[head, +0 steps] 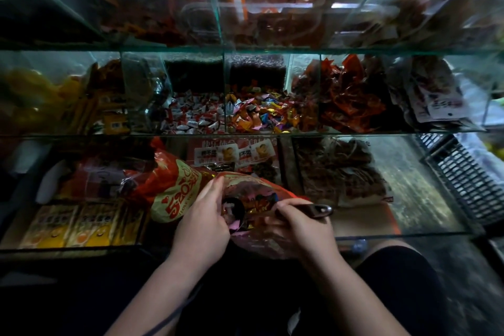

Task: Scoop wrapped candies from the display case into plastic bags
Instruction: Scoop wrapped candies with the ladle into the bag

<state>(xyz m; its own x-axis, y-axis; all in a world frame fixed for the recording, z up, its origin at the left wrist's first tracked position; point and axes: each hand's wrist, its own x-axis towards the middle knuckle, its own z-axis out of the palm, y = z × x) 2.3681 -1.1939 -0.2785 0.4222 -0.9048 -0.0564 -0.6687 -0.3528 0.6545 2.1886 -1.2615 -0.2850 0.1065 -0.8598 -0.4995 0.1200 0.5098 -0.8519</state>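
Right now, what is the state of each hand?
Left hand: pinches the rim of the plastic bag.
Right hand: grips the handle of the scoop, its bowl inside the bag.

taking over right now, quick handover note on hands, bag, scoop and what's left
Left hand grips the rim of the red bag, holding it open.
Right hand grips the scoop by its handle, bowl inside the bag.
Done: some wrapped candies are in the bag.
Left: finish this scoop, then probably scoop more from the display case middle shelf.

red bag [174, 185] w/ yellow print, multicolour candies [261, 114]
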